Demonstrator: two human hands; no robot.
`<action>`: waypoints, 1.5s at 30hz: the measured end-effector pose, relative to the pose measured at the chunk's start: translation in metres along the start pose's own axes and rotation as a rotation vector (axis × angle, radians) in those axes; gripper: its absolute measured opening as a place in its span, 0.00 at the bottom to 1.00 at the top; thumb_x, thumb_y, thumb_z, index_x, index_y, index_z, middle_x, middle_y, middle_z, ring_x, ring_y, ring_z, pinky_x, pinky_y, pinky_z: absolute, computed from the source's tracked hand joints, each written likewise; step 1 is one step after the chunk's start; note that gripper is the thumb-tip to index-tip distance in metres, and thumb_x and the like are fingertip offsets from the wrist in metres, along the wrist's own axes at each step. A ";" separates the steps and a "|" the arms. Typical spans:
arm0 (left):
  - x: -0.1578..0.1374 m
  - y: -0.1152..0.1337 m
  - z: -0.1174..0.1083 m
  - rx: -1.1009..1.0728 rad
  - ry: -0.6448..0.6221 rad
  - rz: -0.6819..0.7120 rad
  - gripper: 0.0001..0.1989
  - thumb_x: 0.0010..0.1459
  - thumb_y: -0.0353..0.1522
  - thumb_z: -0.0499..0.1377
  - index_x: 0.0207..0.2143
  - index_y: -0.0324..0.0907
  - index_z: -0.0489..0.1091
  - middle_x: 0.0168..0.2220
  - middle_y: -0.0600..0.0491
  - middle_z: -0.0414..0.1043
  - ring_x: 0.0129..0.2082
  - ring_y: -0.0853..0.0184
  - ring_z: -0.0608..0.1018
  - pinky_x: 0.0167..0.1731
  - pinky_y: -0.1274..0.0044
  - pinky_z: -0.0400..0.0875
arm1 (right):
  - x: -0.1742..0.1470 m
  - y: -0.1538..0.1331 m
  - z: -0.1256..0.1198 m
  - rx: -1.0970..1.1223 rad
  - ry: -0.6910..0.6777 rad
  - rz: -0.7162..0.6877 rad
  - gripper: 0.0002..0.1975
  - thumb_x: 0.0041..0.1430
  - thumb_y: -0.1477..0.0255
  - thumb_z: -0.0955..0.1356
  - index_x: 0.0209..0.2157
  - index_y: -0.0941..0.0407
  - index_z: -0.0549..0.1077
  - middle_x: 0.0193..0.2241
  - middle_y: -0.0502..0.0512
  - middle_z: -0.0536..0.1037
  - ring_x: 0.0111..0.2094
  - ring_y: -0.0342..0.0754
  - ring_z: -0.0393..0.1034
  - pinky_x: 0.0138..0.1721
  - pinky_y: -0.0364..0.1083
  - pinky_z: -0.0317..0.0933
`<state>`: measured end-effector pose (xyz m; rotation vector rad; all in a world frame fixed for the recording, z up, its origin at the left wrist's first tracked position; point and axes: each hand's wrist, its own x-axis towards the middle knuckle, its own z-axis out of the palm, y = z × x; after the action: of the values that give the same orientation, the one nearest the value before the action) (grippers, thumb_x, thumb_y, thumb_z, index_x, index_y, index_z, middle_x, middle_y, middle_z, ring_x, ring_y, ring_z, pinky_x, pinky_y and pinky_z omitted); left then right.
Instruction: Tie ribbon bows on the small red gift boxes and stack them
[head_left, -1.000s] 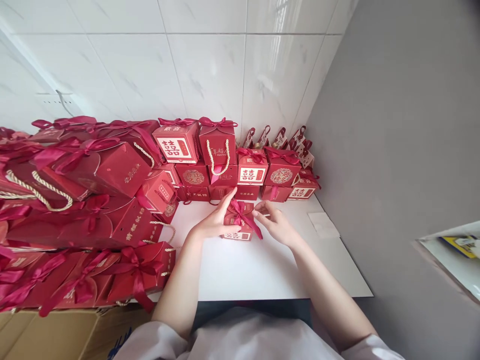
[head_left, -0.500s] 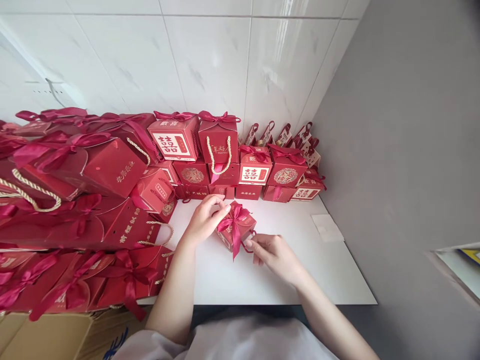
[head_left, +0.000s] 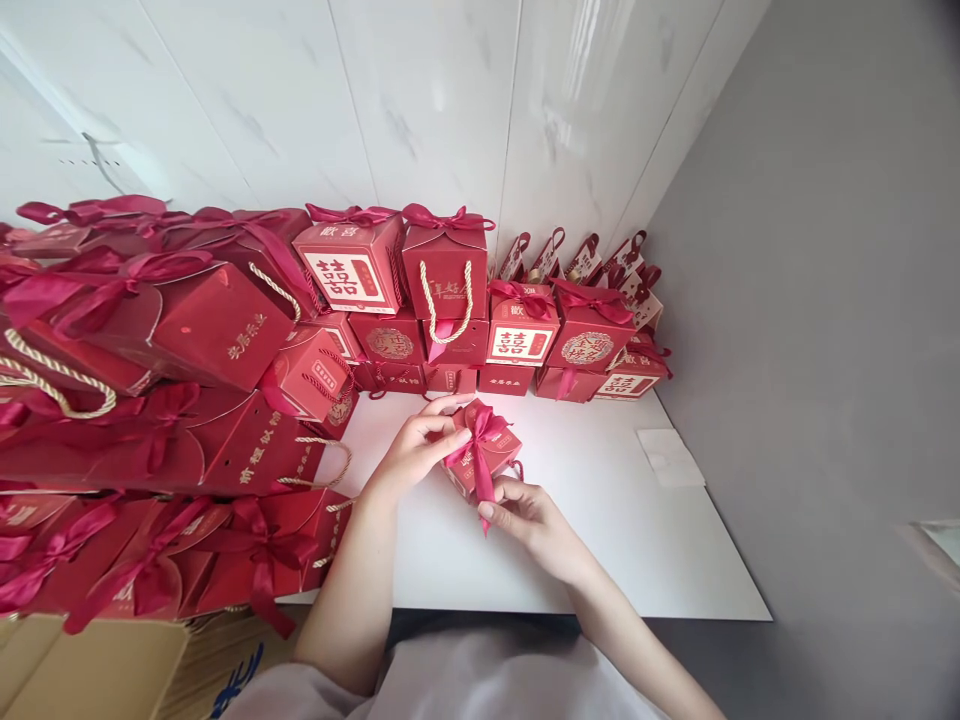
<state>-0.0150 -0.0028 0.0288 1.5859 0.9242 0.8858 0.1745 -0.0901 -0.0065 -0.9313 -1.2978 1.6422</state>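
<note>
1. Pinching a ribbon tail between thumb and forefinger, the right hand works over the middle of the white table.
2. Also over the table's middle, the left hand lays its thumb beside the bow; its forefinger stretches past the far side, the others curled. How firmly it grips, I cannot tell.
3. A hard tug on that tail could loosen the knot; a sideways pull could leave the bow lopsided. Too heavy a left thumb might flatten the loops or dent the card.
4. The small gift box is at the table's middle, set cornerwise; whether it lies quite flat is unclear. It is red card with pale printing, topped by glossy crimson ribbon, with a dark red cord handle toward the table's right edge.
5. Stacked boxes line the table's back edge; a careless swing that way might topple some. A bigger pile crowds the table's left side.
</note>
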 end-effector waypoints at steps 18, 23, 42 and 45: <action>0.001 -0.011 -0.003 0.049 0.031 -0.072 0.18 0.61 0.42 0.57 0.24 0.41 0.73 0.61 0.47 0.63 0.63 0.55 0.64 0.61 0.65 0.58 | -0.007 0.002 -0.022 -0.223 -0.011 -0.009 0.15 0.65 0.63 0.66 0.27 0.56 0.68 0.29 0.49 0.67 0.34 0.45 0.60 0.39 0.44 0.55; 0.001 -0.009 0.000 0.149 0.100 -0.064 0.20 0.57 0.42 0.61 0.18 0.41 0.65 0.58 0.47 0.67 0.61 0.56 0.67 0.60 0.65 0.59 | -0.010 -0.008 -0.038 -0.447 -0.077 0.033 0.13 0.64 0.62 0.66 0.29 0.55 0.71 0.33 0.50 0.72 0.36 0.46 0.64 0.40 0.44 0.57; 0.000 -0.005 0.002 0.101 0.028 -0.120 0.22 0.48 0.38 0.67 0.17 0.42 0.54 0.56 0.48 0.68 0.56 0.53 0.71 0.55 0.64 0.64 | 0.045 -0.023 -0.069 -0.141 0.005 -0.089 0.19 0.61 0.60 0.68 0.50 0.54 0.65 0.27 0.47 0.69 0.30 0.45 0.67 0.38 0.47 0.63; 0.000 -0.005 0.001 0.105 0.031 -0.119 0.23 0.48 0.37 0.66 0.17 0.42 0.54 0.56 0.49 0.69 0.56 0.53 0.71 0.55 0.63 0.64 | 0.028 -0.039 -0.065 -0.146 0.016 -0.097 0.17 0.62 0.63 0.69 0.49 0.53 0.67 0.25 0.47 0.68 0.29 0.45 0.67 0.35 0.46 0.62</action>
<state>-0.0142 -0.0023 0.0239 1.5917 1.0910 0.7906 0.2292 -0.0353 0.0172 -0.9504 -1.4452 1.4786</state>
